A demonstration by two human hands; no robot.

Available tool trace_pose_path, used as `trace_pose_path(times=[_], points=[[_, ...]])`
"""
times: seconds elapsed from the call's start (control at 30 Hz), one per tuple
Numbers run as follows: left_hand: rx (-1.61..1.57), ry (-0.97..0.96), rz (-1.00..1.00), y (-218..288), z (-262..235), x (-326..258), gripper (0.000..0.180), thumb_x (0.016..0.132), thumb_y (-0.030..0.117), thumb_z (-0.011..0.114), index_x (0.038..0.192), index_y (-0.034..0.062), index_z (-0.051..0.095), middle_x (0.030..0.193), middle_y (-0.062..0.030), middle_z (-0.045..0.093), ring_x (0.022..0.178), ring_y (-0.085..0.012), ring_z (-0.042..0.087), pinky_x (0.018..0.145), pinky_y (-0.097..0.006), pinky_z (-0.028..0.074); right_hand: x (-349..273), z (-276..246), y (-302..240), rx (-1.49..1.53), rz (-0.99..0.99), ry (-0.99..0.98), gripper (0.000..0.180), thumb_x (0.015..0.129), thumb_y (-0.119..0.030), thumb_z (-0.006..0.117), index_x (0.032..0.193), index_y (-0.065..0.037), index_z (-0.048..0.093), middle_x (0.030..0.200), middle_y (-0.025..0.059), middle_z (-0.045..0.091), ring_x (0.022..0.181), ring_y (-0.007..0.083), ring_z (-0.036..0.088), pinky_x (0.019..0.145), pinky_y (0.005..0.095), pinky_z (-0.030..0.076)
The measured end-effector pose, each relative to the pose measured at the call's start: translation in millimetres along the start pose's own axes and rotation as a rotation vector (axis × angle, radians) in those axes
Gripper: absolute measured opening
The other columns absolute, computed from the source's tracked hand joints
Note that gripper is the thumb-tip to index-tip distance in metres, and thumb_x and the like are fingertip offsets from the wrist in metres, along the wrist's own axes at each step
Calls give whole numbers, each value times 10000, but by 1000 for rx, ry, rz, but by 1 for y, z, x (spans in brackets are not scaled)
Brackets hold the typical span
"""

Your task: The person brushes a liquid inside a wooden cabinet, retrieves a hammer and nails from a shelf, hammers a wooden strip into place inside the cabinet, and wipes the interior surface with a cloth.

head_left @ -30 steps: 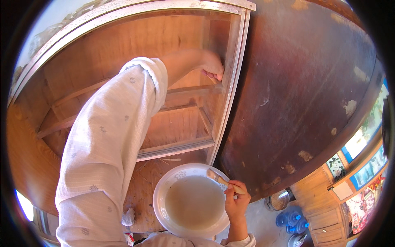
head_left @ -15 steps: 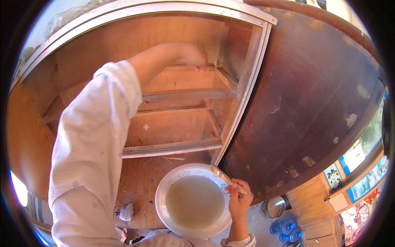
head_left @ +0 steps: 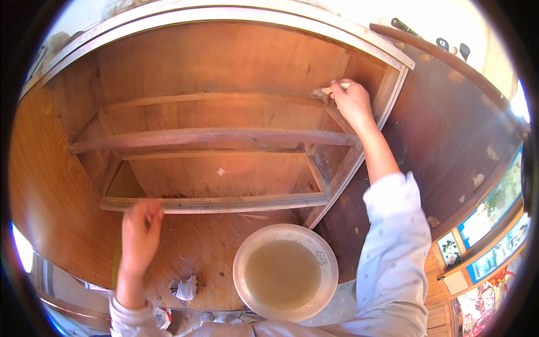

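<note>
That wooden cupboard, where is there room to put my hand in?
The cupboard has open gaps between its wooden rails. Bare board lies between the left hand and the bowl. It is crowded at the top right corner, where the right hand works.

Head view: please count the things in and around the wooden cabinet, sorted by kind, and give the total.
Hands: 2, left hand and right hand
Wooden shelf rails: 3, top, middle, bottom
White bowl of cloudy liquid: 1
Small brush: 1
Crumpled white cloth: 1
Total: 8
</note>
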State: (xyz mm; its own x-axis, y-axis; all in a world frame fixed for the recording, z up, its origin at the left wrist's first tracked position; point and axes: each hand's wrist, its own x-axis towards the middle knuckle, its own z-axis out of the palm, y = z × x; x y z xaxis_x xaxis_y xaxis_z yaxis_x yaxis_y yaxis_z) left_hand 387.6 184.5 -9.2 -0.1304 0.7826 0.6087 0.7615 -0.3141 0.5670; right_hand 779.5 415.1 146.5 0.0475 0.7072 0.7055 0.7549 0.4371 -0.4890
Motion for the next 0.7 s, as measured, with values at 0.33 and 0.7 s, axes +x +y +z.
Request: trace_pose_path(times=[0.33, 0.7], points=[[14, -184, -534, -170, 44, -158, 153, 743, 50, 566, 852, 27, 671, 744, -141, 659, 676, -271, 643, 601, -336, 493, 47, 93, -30, 367, 299, -315, 348, 879, -283, 548, 741, 22, 643, 708, 119, 647, 625, 141, 634, 580, 251, 523], [-98, -419, -445, -199, 113, -169, 151, 741, 122, 593, 866, 87, 671, 825, -166, 652, 811, -347, 634, 705, -425, 508, 48, 114, -69, 133, 179, -256, 364, 881, -317, 549, 798, 21, 657, 680, 116, 659, 673, 169, 651, 634, 287, 523]])
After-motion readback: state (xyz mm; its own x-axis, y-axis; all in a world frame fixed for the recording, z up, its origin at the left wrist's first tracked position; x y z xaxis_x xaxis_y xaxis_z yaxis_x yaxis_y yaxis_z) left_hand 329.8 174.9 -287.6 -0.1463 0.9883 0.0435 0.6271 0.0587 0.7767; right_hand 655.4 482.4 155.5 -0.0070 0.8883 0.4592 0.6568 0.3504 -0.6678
